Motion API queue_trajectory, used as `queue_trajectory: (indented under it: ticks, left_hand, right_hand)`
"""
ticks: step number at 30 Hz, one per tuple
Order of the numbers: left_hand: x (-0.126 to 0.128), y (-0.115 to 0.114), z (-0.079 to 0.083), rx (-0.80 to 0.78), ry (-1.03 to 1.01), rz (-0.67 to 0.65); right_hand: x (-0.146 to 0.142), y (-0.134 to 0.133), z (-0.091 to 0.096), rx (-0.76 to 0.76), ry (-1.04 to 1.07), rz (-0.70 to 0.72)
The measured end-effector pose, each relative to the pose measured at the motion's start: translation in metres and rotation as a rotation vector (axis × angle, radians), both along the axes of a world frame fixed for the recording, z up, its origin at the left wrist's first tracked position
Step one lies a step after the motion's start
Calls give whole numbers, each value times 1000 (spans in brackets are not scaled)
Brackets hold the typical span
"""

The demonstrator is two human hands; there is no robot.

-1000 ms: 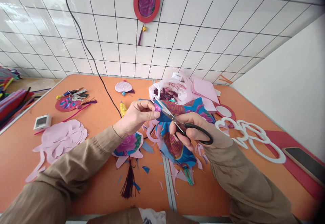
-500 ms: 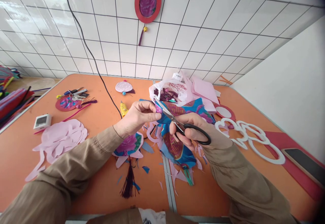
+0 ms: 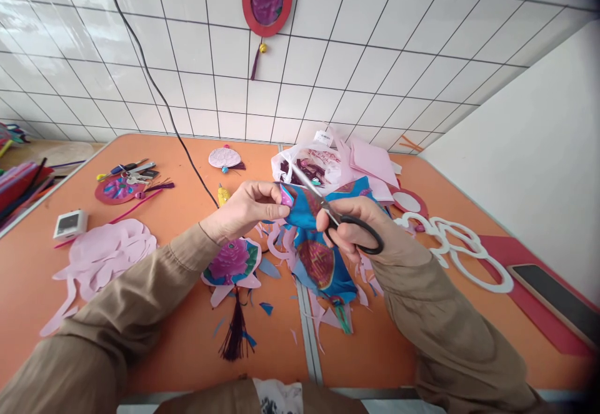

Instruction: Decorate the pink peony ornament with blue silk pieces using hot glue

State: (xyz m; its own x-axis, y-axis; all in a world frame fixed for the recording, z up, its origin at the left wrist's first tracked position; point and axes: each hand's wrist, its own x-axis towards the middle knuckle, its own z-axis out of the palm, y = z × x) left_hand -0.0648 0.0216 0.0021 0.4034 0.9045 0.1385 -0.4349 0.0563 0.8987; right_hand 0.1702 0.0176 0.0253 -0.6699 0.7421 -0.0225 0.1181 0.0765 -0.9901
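Note:
My left hand (image 3: pixel 248 206) pinches a corner of the blue patterned fabric (image 3: pixel 323 261), where a small purple patch shows at the fingertips. The rest of the cloth hangs down over the table behind my right hand (image 3: pixel 351 223). That hand grips black-handled scissors (image 3: pixel 321 203), whose blades point up and left, crossing in front of the cloth. Below my left hand lies a flower piece (image 3: pixel 233 262) on pink backing, with a dark purple tassel (image 3: pixel 237 329). Pink and blue scraps (image 3: pixel 328 320) are scattered under the cloth.
A plastic bag (image 3: pixel 307 164) of tassels stands behind the cloth, beside folded pink sheets (image 3: pixel 372 162). A yellow glue gun (image 3: pixel 224 196) lies behind my left hand. Pink cut pieces (image 3: pixel 112 248) sit left; white ring frames (image 3: pixel 482 270) and a phone (image 3: pixel 553 298) sit right.
The scissors have drawn back slightly from my left fingertips, leaving a gap between the blades and the pinched corner. The whole view has shifted a little.

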Motion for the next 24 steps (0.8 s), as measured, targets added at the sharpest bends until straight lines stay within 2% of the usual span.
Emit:
queue_trajectory:
  ticks: [4,10,14,17,24]
  left_hand:
    - [1,4,-3,-45,-51,66]
    - [6,-1,-2,-98,-144,161]
    - [11,-10,4,-94,-160,164]
    - [13,-14,6,-92,-158,156]
    - [17,-18,7,-123,-141,145]
  right_hand:
    - [4,0,2,58,79,-54]
    - [-5,-6,6,178,55,53]
    - [-9,-7,2,92,16,76]
    - [-11,-6,-4,106,29,95]
    - [-18,-12,-3,95,-19,8]
